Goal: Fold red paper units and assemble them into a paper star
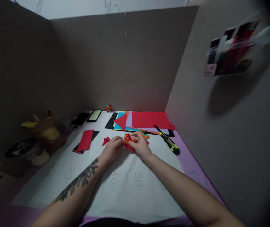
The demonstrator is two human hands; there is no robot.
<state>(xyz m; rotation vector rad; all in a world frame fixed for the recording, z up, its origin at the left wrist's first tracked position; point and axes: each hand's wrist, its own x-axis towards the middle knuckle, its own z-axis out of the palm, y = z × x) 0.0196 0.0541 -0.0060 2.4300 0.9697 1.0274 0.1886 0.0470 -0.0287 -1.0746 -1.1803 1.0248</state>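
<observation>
Between my two hands is a folded paper piece [128, 138] in orange and red, held just above the white sheet. My left hand [113, 146] pinches its left side with bent fingers. On the other side my right hand [139, 145] grips it between thumb and fingers, hiding part of it. A small red folded paper [106, 141] lies just left of my left hand. Behind my right hand, green and orange folded papers [146, 136] show in part.
Coloured paper sheets [149, 119] are stacked at the back, with a box cutter [168, 140] to their right. Red and dark strips [85, 140] lie left. A phone [94, 116], a paper star [108, 108], a tub [28, 151] and a wall pouch [229, 53] stand around.
</observation>
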